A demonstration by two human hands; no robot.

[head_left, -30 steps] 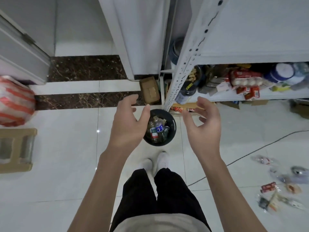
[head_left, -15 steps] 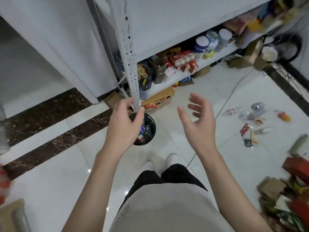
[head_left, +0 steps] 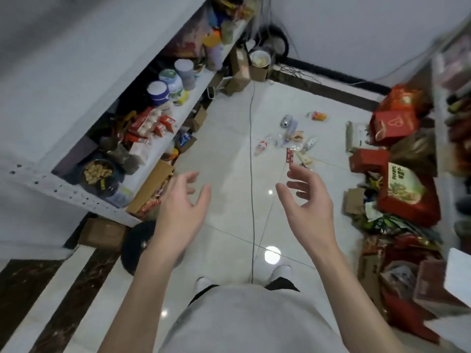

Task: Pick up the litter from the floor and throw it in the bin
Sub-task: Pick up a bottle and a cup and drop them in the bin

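Note:
Several pieces of litter lie scattered on the white tile floor ahead: a crushed plastic bottle (head_left: pixel 262 146), a red wrapper (head_left: pixel 290 155), a silver can (head_left: pixel 286 121), an orange wrapper (head_left: pixel 317 115) and clear wrappers (head_left: pixel 295 136). The black round bin (head_left: pixel 135 244) stands at my lower left, partly hidden behind my left forearm. My left hand (head_left: pixel 182 207) and my right hand (head_left: pixel 305 200) are both raised in front of me, fingers spread, holding nothing. The right hand's fingertips sit just below the red wrapper in the view, well above the floor.
A white metal shelf (head_left: pixel 76 194) full of jars and boxes runs along the left. Red gift boxes and bags (head_left: pixel 397 174) pile up on the right. A thin black cable (head_left: pixel 251 161) runs across the floor between my feet. A cardboard box (head_left: pixel 102 233) sits beside the bin.
My view has swung right, away from the bin toward the scattered litter. The bin has shifted from centre to lower left. Both hands stay open and empty.

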